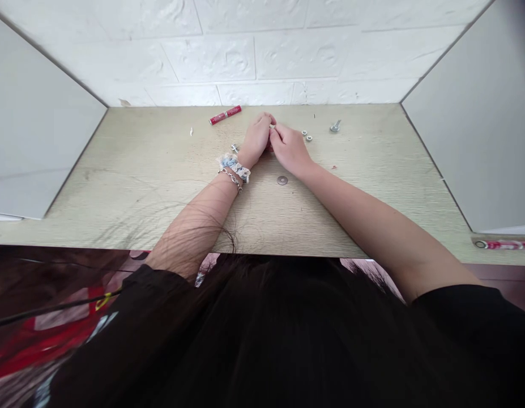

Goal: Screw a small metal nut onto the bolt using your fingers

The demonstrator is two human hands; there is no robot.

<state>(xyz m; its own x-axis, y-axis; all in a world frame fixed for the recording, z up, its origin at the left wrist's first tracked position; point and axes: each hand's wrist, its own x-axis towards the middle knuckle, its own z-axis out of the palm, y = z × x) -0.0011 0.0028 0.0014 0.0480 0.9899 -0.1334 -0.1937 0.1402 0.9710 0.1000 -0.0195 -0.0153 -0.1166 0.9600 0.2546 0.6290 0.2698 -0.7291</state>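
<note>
We see left hand (256, 139) and right hand (289, 148) meeting, grip pinching one small metal part (272, 126); red tube (225, 115) label unreadable.

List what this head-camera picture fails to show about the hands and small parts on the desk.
- Head view: whatever the left hand and right hand pinch is hidden by their fingers.
- The two nuts and bolt are too small for detail.
- The red tube at right is cut off by the frame edge.

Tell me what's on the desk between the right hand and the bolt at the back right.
Two small nuts lie between the right hand and the bolt, in the head view.
</note>
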